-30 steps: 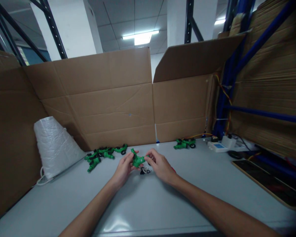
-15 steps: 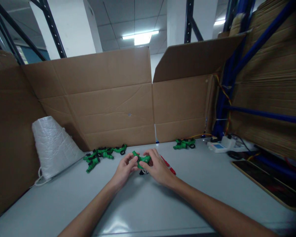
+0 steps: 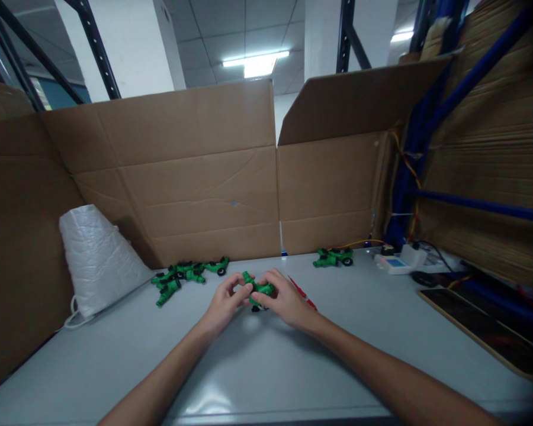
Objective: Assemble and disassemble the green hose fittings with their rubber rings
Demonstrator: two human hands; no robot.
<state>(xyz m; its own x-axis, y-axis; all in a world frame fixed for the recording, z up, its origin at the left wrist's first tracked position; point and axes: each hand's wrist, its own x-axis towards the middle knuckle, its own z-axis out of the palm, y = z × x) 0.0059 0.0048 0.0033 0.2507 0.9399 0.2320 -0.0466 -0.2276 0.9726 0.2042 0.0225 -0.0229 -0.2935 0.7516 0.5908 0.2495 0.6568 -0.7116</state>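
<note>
Both of my hands hold one small green plastic toy part [image 3: 258, 288] just above the grey table [image 3: 257, 367]. My left hand [image 3: 224, 303] pinches its left end and my right hand [image 3: 285, 299] grips its right end. Small black pieces [image 3: 254, 307] lie on the table right under the part. A pile of several green toy vehicles [image 3: 184, 276] lies to the left by the cardboard wall. One finished green vehicle with black wheels [image 3: 333, 258] stands apart at the back right. A red tool [image 3: 304, 293] lies just behind my right hand.
A white woven bag [image 3: 98, 260] leans against the cardboard wall [image 3: 195, 177] at the left. A small white device with wires [image 3: 397, 260] and a dark flat board [image 3: 484, 331] sit at the right, below blue shelving stacked with cardboard.
My hands have closed in around the green part, with my right fingers now wrapped over it. The red tool has come into view behind my right hand.
</note>
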